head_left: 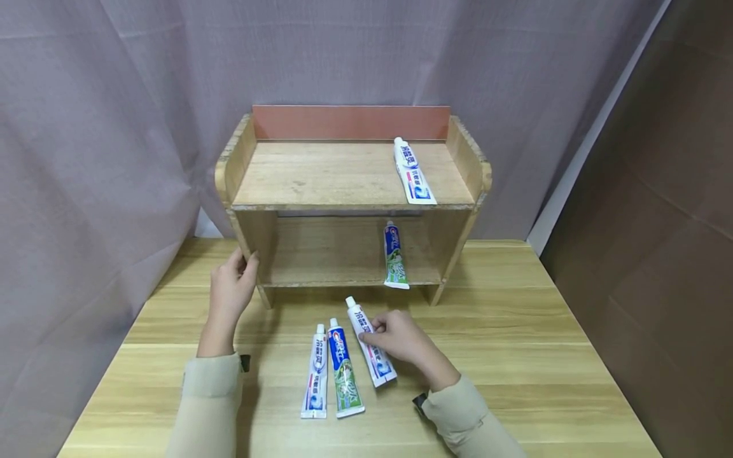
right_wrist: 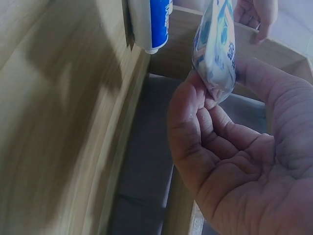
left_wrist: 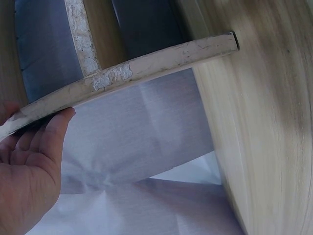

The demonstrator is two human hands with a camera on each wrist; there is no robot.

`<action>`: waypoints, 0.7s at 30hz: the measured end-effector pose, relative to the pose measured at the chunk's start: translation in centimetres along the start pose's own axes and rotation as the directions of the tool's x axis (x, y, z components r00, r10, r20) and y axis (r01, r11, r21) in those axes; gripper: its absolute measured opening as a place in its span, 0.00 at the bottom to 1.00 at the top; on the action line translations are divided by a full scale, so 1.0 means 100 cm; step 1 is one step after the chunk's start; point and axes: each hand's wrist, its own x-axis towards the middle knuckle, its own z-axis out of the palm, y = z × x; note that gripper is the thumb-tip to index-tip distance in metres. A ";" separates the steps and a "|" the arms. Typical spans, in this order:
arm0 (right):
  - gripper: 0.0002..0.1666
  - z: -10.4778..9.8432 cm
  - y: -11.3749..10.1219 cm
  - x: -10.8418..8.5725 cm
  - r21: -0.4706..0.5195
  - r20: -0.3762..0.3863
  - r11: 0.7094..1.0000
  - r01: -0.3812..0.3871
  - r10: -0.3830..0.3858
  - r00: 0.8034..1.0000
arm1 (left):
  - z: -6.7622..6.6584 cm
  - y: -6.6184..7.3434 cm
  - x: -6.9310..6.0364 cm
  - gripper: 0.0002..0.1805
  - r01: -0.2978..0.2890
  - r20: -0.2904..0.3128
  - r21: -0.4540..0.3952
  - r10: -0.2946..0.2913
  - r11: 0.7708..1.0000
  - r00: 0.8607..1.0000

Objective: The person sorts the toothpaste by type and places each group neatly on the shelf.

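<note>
My right hand (head_left: 401, 340) pinches a white toothpaste tube (head_left: 366, 337) between thumb and fingers, above the table near its front. In the right wrist view the tube (right_wrist: 215, 54) stands edge-on between the fingertips. To its left lie a blue-and-green toothpaste tube (head_left: 345, 375) and another white toothpaste tube (head_left: 314, 381), caps toward the shelf. My left hand (head_left: 231, 286) grips the left side panel of the wooden shelf (head_left: 343, 286); in the left wrist view, fingers lie along one face of the panel (left_wrist: 161, 61), with the thumb on the other side.
On the upper board, at the right, lies a white toothpaste tube (head_left: 413, 172). A blue-and-green tube (head_left: 394, 257) lies on the lower board, also at the right. The shelf stands at the back of the wooden table (head_left: 515, 356), before a grey curtain (head_left: 343, 51).
</note>
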 end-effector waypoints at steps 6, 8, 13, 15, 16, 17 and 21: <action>0.17 -0.003 -0.001 0.000 0.004 -0.001 1.000 0.023 -0.023 1.000 | 0.000 0.000 0.000 0.14 0.005 0.013 -0.007 -0.005 1.000 1.000; 0.17 -0.004 -0.001 0.000 0.003 -0.005 0.999 0.033 -0.033 0.999 | 0.000 -0.001 0.000 0.14 0.002 0.009 -0.005 -0.002 1.000 1.000; 0.16 -0.006 -0.002 0.001 -0.004 -0.018 0.999 0.040 -0.040 0.999 | 0.000 -0.001 0.000 0.13 0.001 0.005 -0.001 -0.001 1.000 1.000; 0.16 -0.007 -0.003 0.001 -0.007 -0.025 0.999 0.044 -0.045 0.999 | 0.000 0.000 0.000 0.13 0.004 0.005 0.000 -0.004 1.000 1.000; 0.16 -0.007 -0.003 0.001 -0.009 -0.029 0.999 0.046 -0.047 0.998 | 0.000 0.000 0.000 0.13 0.003 0.004 -0.001 -0.003 1.000 1.000; 0.15 -0.008 -0.004 0.001 -0.009 -0.034 0.999 0.048 -0.049 0.998 | 0.000 0.000 0.001 0.13 0.003 0.004 -0.001 -0.003 1.000 1.000; 0.15 -0.010 -0.005 0.002 -0.014 -0.048 0.999 0.052 -0.052 0.997 | 0.000 0.000 0.000 0.13 0.003 0.006 -0.002 -0.003 1.000 1.000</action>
